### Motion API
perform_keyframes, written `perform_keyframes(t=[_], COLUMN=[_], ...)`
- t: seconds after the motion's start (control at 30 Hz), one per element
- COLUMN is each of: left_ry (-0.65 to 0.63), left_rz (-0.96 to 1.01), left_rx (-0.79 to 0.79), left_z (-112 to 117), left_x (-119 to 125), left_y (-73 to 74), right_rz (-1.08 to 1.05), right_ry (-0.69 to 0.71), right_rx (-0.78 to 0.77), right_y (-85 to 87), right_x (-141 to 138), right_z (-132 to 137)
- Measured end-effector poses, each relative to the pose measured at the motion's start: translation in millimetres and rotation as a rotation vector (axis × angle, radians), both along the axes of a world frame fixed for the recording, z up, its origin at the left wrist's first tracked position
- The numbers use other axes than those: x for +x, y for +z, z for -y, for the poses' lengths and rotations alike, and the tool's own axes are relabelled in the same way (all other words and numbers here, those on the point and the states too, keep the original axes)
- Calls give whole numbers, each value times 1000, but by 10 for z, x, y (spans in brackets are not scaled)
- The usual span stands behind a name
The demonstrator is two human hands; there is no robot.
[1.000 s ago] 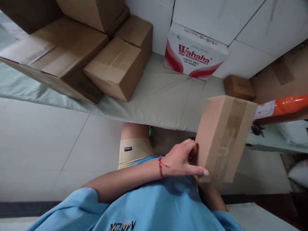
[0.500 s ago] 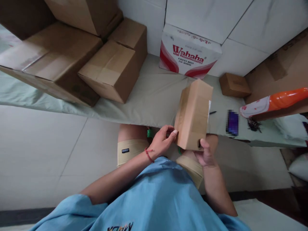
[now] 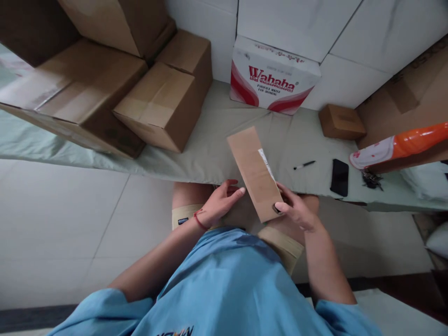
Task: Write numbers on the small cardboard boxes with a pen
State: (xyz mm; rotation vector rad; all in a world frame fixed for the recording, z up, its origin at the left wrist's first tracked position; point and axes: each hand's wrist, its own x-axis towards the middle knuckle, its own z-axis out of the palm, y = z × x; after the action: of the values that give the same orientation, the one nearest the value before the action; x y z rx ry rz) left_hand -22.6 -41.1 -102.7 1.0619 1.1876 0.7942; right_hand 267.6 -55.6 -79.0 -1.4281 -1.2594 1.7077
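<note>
One tan cardboard carton (image 3: 254,175) is held in the middle of the frame, leaning with its top end toward the left. Its long face is smooth and plain, a white printed label (image 3: 266,164) runs along its right edge, and a dark patch shows at its lower right corner.

Left of it, the left hand (image 3: 222,203) is loosely curved and grips nothing, its thumb tip just beside the carton's edge; one red bracelet (image 3: 200,219) circles the wrist. The right hand (image 3: 296,210) grasps the carton's lower right, thumb on the front face.

Counted from the left: at least five brown cartons (image 3: 84,79) crowd the upper left, one white-and-red box (image 3: 275,77) stands at upper centre, then come one pen (image 3: 304,165), one phone (image 3: 339,177), one small brown box (image 3: 341,122), one bunch of keys (image 3: 373,180), one orange-and-white object (image 3: 402,144) and one large carton (image 3: 409,98) at the upper right.

Half a second earlier the tan carton stood more upright and showed a taped side; now it is turned and tipped left. The pen lies fully uncovered, and the phone's screen, blue before, is black.
</note>
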Motion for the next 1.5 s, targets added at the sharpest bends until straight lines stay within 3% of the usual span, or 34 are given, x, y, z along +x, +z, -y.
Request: perform_keyframes(t=[0.17,0.33,0.47,0.57,0.7,0.8,0.97,1.03,1.37,1.43,1.5], left_ry=[105,241,206,96,-100,-173,-104,-83,-33,-20,-16], left_rz=[-229,-438,-512,-556,-654,-731,-830,-857,-911,-919,-931], left_rx=[207,652,1047,1241,1272,1302,1370,1370,1385,1400,1400], left_z=[139,306,295,118,-219,-386,-401,-371,-352,-357,-357], left_x=[-27,0,96,221,359,396,439,466,528,532,537], left_y=[59,354,538,519,322,189,114,90,-1,0,-4], right_rz=[53,3,68,63,106,245,1184,1371,1594,1614,1560], right_ry=[184,262,277,277,176,52,13,46,312,309,171], right_rx=[49,11,-22,-81,-60,60,305,313,368,387,437], right_y=[171,179,84,55,60,45,-23,-59,-166,-148,-112], right_x=[296,372,305,194,113,253,783,956,1106,1107,1084], right_z=[-377,-726,-994,-1088,-1121,-1211,-1439,-1472,-1479,-1455,-1400])
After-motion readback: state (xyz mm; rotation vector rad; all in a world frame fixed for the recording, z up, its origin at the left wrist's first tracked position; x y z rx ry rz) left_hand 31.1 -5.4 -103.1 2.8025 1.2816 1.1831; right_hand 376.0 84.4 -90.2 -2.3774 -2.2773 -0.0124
